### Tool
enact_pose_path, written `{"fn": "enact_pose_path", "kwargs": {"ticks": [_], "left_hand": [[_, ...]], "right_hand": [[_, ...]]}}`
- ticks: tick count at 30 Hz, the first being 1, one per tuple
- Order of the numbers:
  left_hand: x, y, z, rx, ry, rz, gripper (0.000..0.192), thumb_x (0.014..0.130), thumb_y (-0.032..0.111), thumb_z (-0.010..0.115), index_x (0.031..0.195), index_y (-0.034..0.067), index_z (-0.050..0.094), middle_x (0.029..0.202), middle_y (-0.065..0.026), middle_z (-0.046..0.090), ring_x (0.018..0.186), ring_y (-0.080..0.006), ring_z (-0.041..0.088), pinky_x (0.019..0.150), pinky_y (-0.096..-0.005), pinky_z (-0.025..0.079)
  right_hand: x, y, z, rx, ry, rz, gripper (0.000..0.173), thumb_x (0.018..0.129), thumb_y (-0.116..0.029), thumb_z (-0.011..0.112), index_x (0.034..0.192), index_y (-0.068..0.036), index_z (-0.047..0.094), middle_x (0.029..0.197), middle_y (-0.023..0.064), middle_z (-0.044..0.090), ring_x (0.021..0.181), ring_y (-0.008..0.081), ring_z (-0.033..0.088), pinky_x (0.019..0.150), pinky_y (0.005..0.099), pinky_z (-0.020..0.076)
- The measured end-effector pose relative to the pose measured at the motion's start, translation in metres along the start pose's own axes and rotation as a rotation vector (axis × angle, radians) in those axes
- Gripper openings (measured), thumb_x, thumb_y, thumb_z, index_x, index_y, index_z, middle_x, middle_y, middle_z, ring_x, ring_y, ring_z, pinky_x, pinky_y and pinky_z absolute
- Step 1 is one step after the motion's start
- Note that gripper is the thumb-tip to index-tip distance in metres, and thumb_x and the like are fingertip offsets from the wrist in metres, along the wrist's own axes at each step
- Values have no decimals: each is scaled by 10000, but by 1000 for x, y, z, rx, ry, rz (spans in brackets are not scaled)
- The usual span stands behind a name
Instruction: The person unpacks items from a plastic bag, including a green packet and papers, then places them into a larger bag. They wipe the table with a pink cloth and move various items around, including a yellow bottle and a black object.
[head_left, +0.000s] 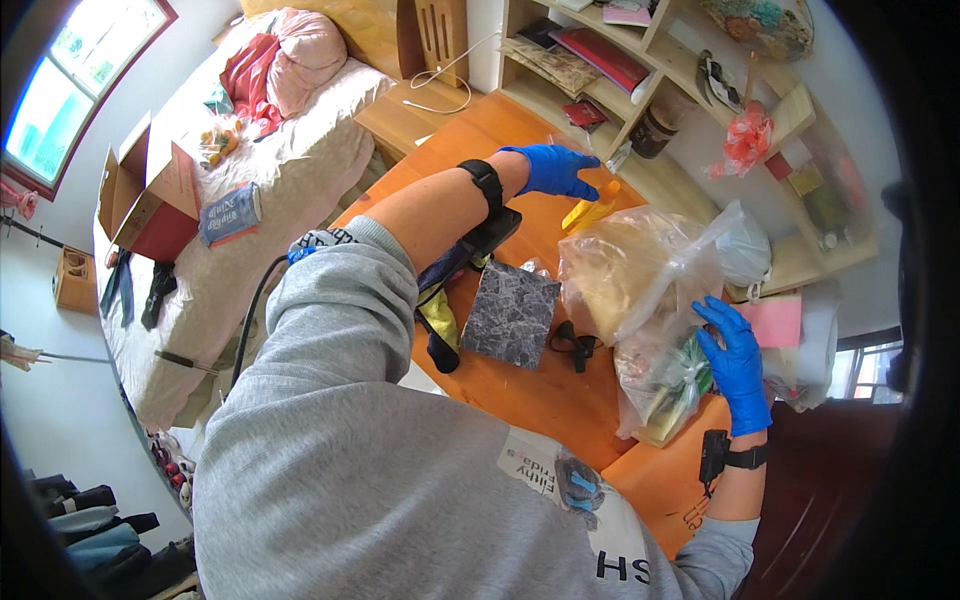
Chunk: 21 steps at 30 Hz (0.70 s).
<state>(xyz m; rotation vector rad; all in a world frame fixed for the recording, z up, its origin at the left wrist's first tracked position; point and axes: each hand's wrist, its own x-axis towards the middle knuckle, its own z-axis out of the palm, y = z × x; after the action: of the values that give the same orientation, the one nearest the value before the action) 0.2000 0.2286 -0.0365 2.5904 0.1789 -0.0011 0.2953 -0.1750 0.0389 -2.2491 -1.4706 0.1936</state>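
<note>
My left hand (559, 172), in a blue disposable glove, reaches out over the far part of the orange wooden table (480, 150). Its fingers are apart, close to a yellow plastic bottle (592, 206), and I cannot tell whether they touch it. My right hand (735, 367), gloved the same way, is beside a clear plastic bag (660, 375) with green and pale contents. Its fingers are spread and bent, and any contact with the bag is unclear. A larger, tied clear bag (637, 262) with something tan inside stands between the hands.
A grey marble-patterned square (511, 315) lies near a black strap (576, 345) and yellow-and-dark fabric (439, 322). Wooden shelving (660, 56) borders the table's far side. A white bag (742, 244) stands by it. At left, a bed (292, 172) bears an open cardboard box (154, 195).
</note>
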Motion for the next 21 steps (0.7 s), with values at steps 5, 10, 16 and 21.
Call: {"fn": "enact_pose_path", "kwargs": {"ticks": [5,10,16,21], "left_hand": [[-23,0,-13,31,-183,-34,590,893,530,586,1365,180,542,1142,-126,670,967,-279,656,869,-377,506],[-68,-10,-20,-175,-226,-187,552,896,485,595,1359,185,558,1083,-121,686,844,-214,663,818,-357,509],[-133,-32,-25,48,-178,-331,519,864,531,574,1180,132,676,1129,-116,681,878,-258,685,852,-376,514],[-203,-32,35,348,-111,-590,553,714,576,650,1057,146,716,1083,-124,684,1046,-336,630,879,-422,500]], "right_hand": [[6,-9,8,1,-64,45,396,850,-63,668,1236,-152,649,1285,102,592,1158,284,571,995,369,458],[16,-22,12,15,-78,-17,398,847,-64,671,1233,-160,651,1272,96,602,1155,275,575,989,366,463],[10,-34,7,51,-99,-22,381,848,-67,669,1219,-152,659,1259,97,612,1135,275,586,969,362,470],[-2,-37,2,23,-161,-98,349,858,-80,657,1203,-133,666,1230,105,626,1122,274,591,960,357,468]]}}
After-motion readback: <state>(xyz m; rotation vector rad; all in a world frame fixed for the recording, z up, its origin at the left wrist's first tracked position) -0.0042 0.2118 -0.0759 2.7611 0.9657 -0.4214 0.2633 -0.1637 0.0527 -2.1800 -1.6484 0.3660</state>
